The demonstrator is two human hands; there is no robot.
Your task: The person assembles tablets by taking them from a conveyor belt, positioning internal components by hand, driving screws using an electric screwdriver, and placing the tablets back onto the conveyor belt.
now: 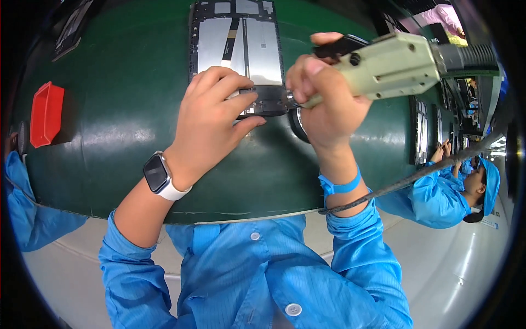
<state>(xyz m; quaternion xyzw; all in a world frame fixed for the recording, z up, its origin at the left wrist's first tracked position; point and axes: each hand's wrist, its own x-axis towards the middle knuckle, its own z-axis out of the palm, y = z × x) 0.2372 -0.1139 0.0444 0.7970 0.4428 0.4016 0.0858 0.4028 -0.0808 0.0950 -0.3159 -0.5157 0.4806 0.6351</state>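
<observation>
An opened tablet (pixel 236 41) lies back-up on the green work surface (pixel 126 137), its silver inner plates and black frame showing. My left hand (pixel 211 118) presses flat on the tablet's near edge, fingers spread; a white-strapped smartwatch (pixel 160 176) is on that wrist. My right hand (pixel 323 96) grips a beige electric screwdriver (pixel 386 66), whose tip meets the tablet's near right corner beside my left fingertips. A blue strap circles my right wrist, with a dark cable (pixel 405 178) running off to the right.
A red plastic bin (pixel 45 113) sits at the left of the green surface. A round dark object (pixel 298 123) lies partly hidden under my right hand. At the right, a person in a blue smock and cap (pixel 446 192) works beside more tablets (pixel 422 131).
</observation>
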